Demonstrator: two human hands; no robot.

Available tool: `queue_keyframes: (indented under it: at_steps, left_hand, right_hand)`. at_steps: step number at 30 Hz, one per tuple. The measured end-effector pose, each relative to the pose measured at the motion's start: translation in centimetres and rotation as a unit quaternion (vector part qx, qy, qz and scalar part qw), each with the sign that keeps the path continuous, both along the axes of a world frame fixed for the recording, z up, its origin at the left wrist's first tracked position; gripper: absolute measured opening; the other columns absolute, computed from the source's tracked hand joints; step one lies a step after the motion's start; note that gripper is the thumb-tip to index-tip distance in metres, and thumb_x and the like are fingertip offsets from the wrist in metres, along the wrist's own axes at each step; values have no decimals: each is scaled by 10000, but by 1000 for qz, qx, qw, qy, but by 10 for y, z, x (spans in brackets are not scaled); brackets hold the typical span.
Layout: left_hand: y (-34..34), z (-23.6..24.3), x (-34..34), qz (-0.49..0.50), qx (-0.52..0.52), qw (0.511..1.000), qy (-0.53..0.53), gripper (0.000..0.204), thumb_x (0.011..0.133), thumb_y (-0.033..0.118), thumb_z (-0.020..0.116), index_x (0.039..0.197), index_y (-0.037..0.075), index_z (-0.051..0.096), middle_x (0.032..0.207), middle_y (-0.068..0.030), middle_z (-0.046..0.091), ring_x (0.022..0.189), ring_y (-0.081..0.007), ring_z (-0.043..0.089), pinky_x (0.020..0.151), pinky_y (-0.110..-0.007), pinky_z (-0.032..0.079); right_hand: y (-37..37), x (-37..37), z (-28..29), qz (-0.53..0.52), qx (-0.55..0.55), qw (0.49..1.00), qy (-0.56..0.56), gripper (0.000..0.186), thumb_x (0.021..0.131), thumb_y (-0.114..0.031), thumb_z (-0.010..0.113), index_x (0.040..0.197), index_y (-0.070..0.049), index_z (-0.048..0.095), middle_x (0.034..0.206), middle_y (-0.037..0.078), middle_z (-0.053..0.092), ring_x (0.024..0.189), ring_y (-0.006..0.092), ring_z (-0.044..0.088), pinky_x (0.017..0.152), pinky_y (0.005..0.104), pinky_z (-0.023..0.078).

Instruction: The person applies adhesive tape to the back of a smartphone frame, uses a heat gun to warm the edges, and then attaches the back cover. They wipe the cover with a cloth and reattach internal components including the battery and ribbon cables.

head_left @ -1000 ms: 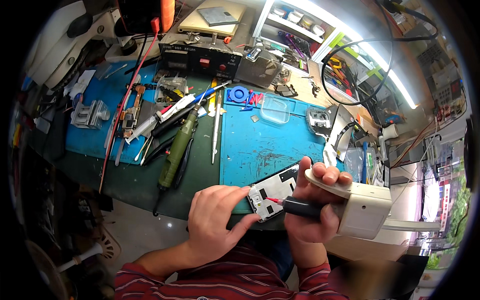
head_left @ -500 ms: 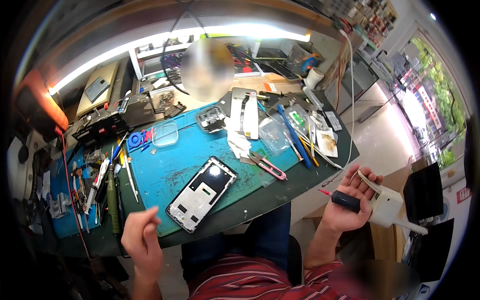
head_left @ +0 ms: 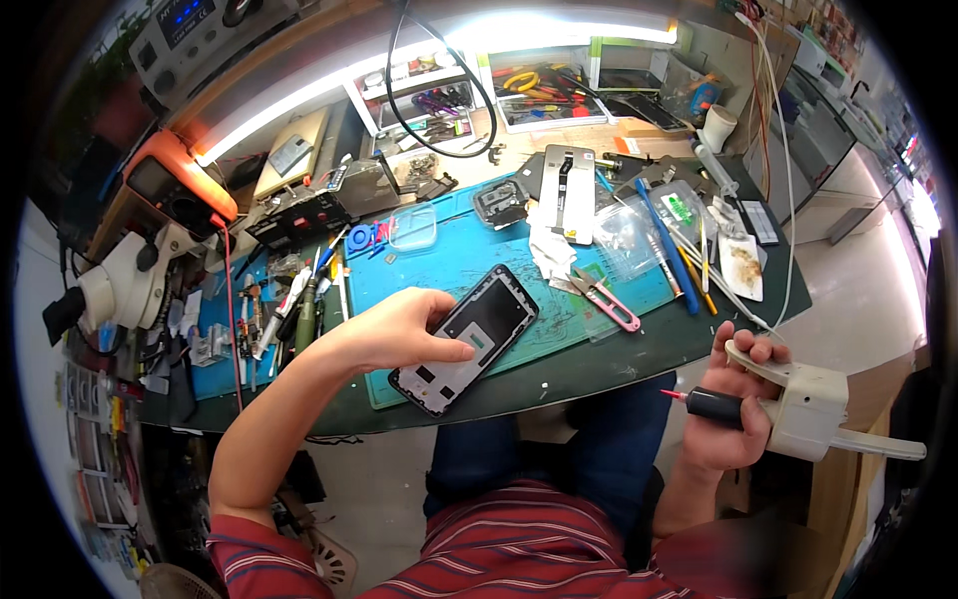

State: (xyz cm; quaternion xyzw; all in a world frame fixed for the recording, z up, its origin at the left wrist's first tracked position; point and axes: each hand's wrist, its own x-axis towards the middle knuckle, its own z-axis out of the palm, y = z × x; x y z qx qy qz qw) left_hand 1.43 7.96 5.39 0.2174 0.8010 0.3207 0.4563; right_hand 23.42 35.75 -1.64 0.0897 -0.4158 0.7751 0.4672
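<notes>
My bare left hand (head_left: 399, 327), off to the side half a second back, now has its thumb on the black-rimmed, silver-grey metal phone frame (head_left: 486, 327), while my right hand (head_left: 726, 411)'s swung the cream plastic dispensing gun (head_left: 813, 404) well away since a second ago.

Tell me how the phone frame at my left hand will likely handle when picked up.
The phone frame is probably stiff: its long edges look straight, with no visible sag. It seems unlikely to roll, being flat and rectangular. Since it looks thin, it is probably light and could bend or crack if twisted.
</notes>
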Motion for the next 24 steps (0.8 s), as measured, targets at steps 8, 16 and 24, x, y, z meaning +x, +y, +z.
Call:
queue_keyframes:
  at_steps: [8, 16, 24]
  left_hand:
    - [-39, 0, 32, 265, 181, 934, -158, 618, 848, 89, 786, 1399, 18, 515, 1243, -128, 674, 1103, -209, 670, 930, -399, 562]
    - [-55, -44, 61, 307, 468, 824, -91, 796, 973, 654, 521, 1367, -38, 518, 1267, -165, 648, 1186, -299, 640, 962, -459, 560]
    - [-52, -80, 81, 360, 542, 754, 86, 1116, 814, 763, 624, 1592, 75, 216, 1369, -129, 489, 1294, -298, 511, 1134, -523, 412]
  right_hand:
    - [4, 1, 5, 12, 13, 1000, 17, 594, 790, -185, 610, 1351, -63, 459, 1209, 76, 529, 1266, 246, 532, 1206, 501, 278]
    - [-37, -39, 11, 74, 37, 997, 5, 596, 820, -187, 685, 1372, -120, 469, 1176, 79, 556, 1235, 283, 522, 1170, 527, 294]
    - [-100, -84, 6, 147, 176, 973, 18, 539, 900, 10, 618, 1400, -109, 456, 1216, 130, 577, 1205, 329, 563, 1097, 516, 409]
